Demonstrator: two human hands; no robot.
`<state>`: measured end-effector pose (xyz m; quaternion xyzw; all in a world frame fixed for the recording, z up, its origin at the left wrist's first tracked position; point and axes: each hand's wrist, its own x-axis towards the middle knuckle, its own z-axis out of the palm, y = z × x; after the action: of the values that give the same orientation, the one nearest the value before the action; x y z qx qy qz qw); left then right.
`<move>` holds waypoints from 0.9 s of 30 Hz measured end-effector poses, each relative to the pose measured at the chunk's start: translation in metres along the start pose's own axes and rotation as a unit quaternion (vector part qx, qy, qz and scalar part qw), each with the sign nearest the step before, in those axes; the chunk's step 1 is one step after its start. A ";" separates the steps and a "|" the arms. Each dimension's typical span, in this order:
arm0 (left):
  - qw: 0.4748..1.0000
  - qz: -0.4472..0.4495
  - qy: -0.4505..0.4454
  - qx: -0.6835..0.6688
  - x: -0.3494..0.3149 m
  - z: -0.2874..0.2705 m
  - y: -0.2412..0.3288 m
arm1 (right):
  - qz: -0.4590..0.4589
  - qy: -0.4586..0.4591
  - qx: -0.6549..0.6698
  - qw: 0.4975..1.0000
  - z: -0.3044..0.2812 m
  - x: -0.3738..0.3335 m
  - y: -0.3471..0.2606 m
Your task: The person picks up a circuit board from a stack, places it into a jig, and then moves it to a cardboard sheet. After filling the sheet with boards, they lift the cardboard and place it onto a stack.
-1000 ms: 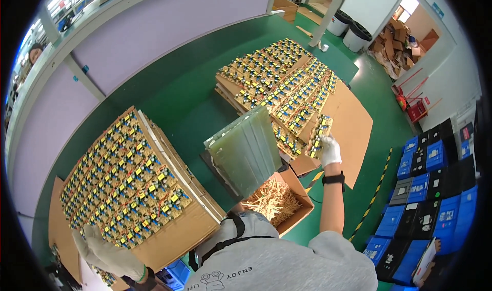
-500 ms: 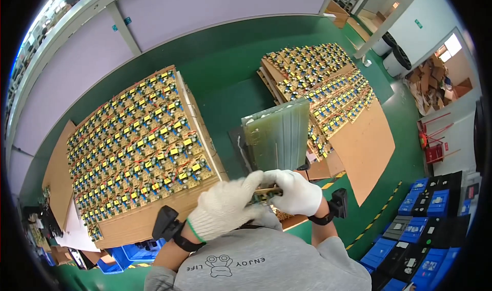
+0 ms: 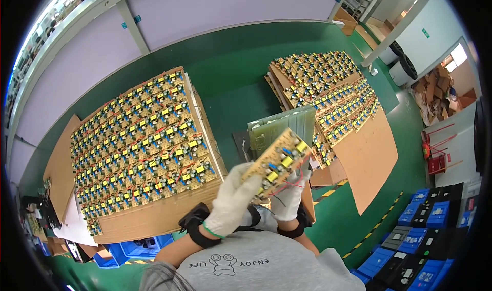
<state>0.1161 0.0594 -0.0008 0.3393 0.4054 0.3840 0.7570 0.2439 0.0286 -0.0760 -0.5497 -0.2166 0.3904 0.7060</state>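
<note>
A tan circuit board strip (image 3: pixel 279 160), carrying yellow, blue and black parts, is held up tilted in front of my body. My left hand (image 3: pixel 236 196), in a white knit glove, is closed round its left end. At the lower right edge my white-gloved right hand (image 3: pixel 288 204) grips the board, its fingers partly hidden by the board and by loose red wires (image 3: pixel 287 186). Just beyond the board stand upright greenish translucent panels (image 3: pixel 284 119), whose lower part the board covers.
To the left, rows of similar boards (image 3: pixel 138 142) cover a cardboard-topped stack. Another board-covered stack (image 3: pixel 328 86) stands at the right, with a bare cardboard sheet (image 3: pixel 366 157) beside it. Blue and black bins (image 3: pixel 410 234) fill the lower right; blue bins (image 3: pixel 146 246) sit below the left stack.
The circuit board, mostly hidden between my hands before, is now raised and tilted into view. My right hand has moved down and left; my left hand has turned more upright.
</note>
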 end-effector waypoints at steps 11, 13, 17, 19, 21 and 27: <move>0.878 0.178 0.049 0.442 -0.010 0.003 -0.001 | -0.088 0.057 -0.240 0.965 -0.052 0.066 0.008; 0.895 0.196 0.073 0.394 -0.008 -0.004 0.006 | -0.103 0.007 -0.362 0.926 -0.055 0.067 0.014; 0.900 0.226 0.090 0.360 -0.006 -0.011 0.002 | -0.177 0.026 -0.341 0.923 -0.054 0.075 0.046; 0.904 0.226 0.101 0.349 -0.004 -0.015 0.002 | -0.251 0.047 -0.364 0.896 -0.036 0.074 0.039; 0.908 0.226 0.109 0.336 -0.003 -0.016 0.002 | -0.246 0.058 -0.357 0.899 -0.033 0.079 0.039; 0.918 0.219 0.117 0.309 0.001 -0.020 0.004 | -0.193 0.058 -0.355 0.913 -0.043 0.090 0.035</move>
<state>0.0980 0.0663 -0.0070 0.5892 0.5054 0.4329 0.4584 0.3187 0.0767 -0.1330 -0.7330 -0.4019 0.1114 0.5374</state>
